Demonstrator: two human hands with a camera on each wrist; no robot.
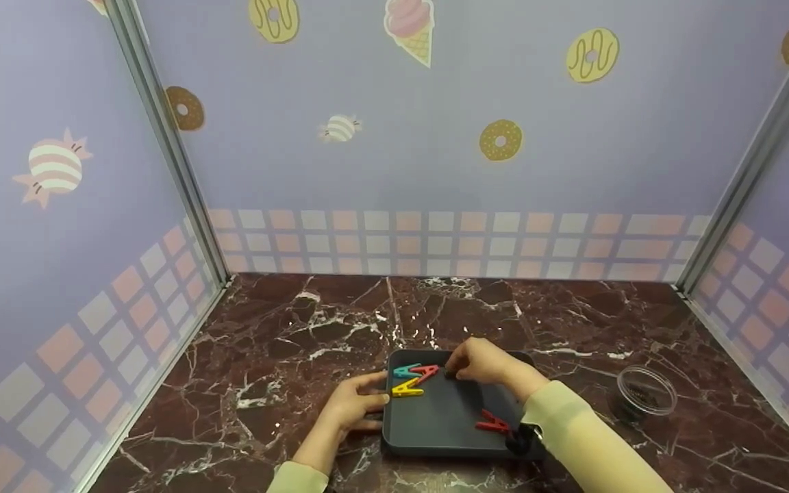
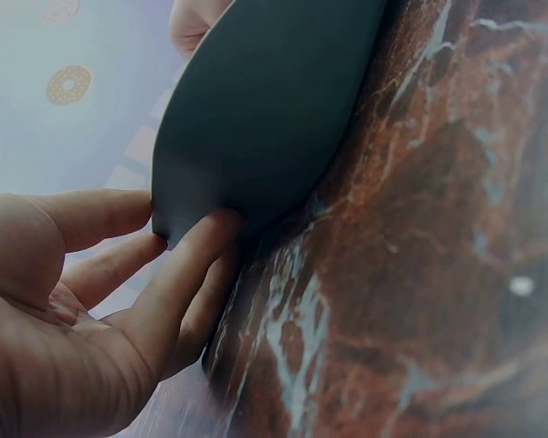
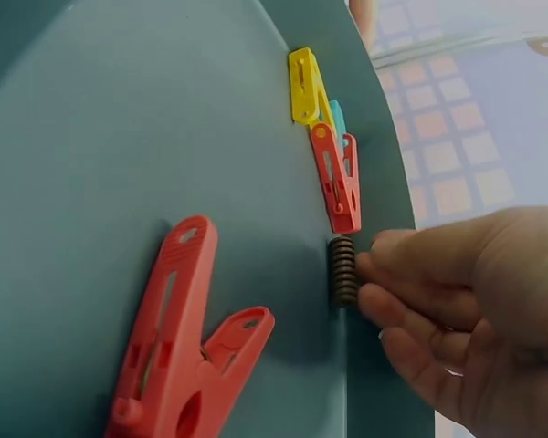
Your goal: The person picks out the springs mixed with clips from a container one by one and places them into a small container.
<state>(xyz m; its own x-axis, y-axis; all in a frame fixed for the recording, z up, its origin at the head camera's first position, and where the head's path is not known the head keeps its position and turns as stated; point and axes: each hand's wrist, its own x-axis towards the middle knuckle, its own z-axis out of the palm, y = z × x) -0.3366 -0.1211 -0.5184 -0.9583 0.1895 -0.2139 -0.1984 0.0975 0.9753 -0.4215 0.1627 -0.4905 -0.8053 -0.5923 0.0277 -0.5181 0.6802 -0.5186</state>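
A dark grey tray [image 1: 435,424] lies on the marbled table. My left hand [image 1: 355,404] touches its left side, fingers fairly straight, fingertips on the outer wall [image 2: 256,119] and rim. Over the tray's far part, my right hand [image 1: 487,361] has thumb and fingers curled at a dark coil spring [image 3: 343,271], one fingertip overlapping its side in the right wrist view. Next to the spring, at the far left of the tray, are a red clip [image 1: 427,371], a teal clip [image 1: 405,371] and a yellow clip [image 1: 408,389]. Another red clip [image 1: 492,422] lies near the right front.
A clear round tub [image 1: 646,392] with dark contents stands to the right of the tray. Patterned panels [image 1: 435,171] enclose the table [image 1: 264,356] at the back and both sides. The right forearm [image 1: 593,438] crosses the tray's right edge.
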